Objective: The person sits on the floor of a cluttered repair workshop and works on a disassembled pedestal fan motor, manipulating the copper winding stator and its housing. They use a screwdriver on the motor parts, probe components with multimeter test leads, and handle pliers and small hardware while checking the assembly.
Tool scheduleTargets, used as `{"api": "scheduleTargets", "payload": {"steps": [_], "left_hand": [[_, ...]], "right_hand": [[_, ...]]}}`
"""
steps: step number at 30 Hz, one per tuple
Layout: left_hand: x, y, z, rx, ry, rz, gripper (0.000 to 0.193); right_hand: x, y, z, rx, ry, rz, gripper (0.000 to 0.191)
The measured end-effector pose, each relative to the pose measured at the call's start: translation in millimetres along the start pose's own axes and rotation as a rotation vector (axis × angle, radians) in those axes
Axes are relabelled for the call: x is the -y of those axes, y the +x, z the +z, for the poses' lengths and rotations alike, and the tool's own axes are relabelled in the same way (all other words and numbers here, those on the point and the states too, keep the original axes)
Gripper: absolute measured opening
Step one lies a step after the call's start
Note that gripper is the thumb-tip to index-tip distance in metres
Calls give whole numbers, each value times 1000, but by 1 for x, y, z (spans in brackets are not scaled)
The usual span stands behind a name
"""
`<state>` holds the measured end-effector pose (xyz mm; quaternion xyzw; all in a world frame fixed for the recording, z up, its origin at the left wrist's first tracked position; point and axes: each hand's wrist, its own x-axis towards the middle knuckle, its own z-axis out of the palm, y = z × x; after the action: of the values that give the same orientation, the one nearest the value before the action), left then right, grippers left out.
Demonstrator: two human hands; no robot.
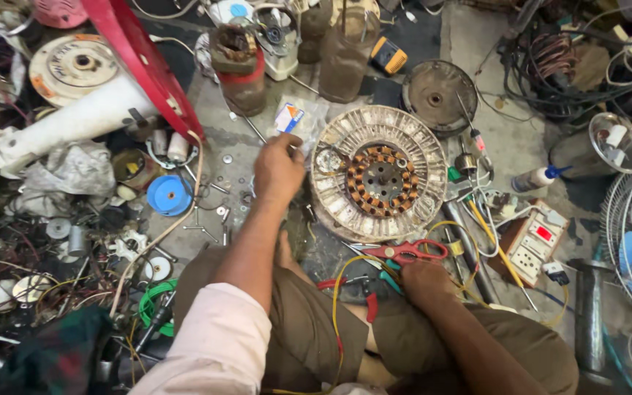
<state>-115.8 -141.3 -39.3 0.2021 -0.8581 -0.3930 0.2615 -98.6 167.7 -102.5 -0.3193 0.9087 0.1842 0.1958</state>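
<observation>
I sit on a workshop floor. My left hand (278, 168) reaches forward, fingers closed around the lower end of a small white, blue and orange packet (289, 117). To its right lies a round ceiling-fan motor (379, 174) with copper windings at its centre. My right hand (422, 281) rests low near my knee, fingers curled; red-handled scissors (407, 251) lie just above it and yellow wires (345, 292) run beside it. Whether the right hand grips anything is hidden.
A white tube (82, 117) and red blade (144, 62) lie at left. A blue lid (168, 194), screws and cluttered parts fill the left floor. A switchboard box (532, 245), screwdriver (502, 256), spray bottle (539, 178) and wire fan guard (627, 227) sit right. A rusty motor housing (439, 93) lies behind.
</observation>
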Motion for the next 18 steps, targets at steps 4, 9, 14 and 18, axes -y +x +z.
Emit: {"api": "scheduleTargets", "payload": {"steps": [4, 9, 14, 18], "left_hand": [[-13, -6, 0, 126, -30, -37, 19], [-18, -10, -4, 267, 56, 72, 63], [-8, -10, 0, 355, 104, 60, 78], [-1, -8, 8, 396, 139, 52, 73]], "right_hand": [[3, -3, -15, 80, 108, 54, 29], [0, -10, -26, 65, 421, 253, 45], [-5, -37, 1, -302, 595, 138, 34], [4, -62, 17, -713, 918, -67, 34]]}}
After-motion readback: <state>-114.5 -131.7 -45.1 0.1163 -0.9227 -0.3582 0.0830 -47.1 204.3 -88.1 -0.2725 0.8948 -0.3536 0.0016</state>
